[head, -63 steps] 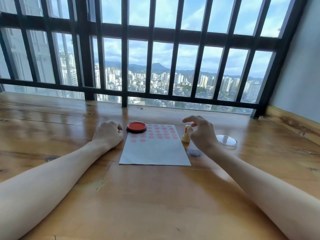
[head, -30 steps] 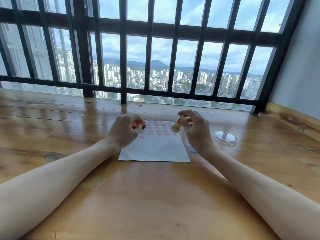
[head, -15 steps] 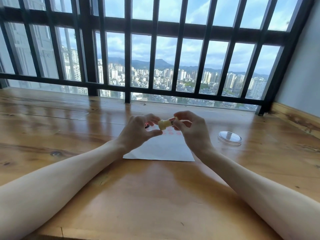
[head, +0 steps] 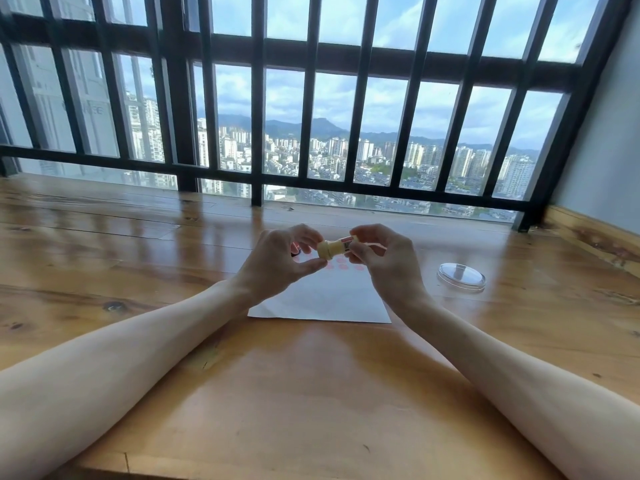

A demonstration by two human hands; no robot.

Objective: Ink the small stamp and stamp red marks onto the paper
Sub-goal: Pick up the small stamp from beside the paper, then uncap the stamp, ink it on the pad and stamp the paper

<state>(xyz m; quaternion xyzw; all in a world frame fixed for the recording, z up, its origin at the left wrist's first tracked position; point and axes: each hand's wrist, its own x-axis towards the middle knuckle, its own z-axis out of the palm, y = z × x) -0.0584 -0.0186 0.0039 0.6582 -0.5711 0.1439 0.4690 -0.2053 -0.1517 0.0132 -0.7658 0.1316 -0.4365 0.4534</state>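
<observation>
Above the paper (head: 322, 299) I hold the small stamp (head: 334, 248) sideways, right hand (head: 384, 261) pinching its handle, left hand (head: 280, 261) pinching its wide base. I judge I'm checking its face before inking; next comes pressing it on the red ink pad (head: 295, 252), mostly hidden behind my left hand. Two seconds ago the stamp stood beside the paper, untouched.

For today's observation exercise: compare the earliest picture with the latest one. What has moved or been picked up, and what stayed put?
The stamp, which stood upright at the paper's right edge, was lifted and now lies sideways in the air, held by both hands. The right hand picked it up; the left hand left the table and moved in to grip its wide end. The paper and clear lid stayed in place.
</observation>
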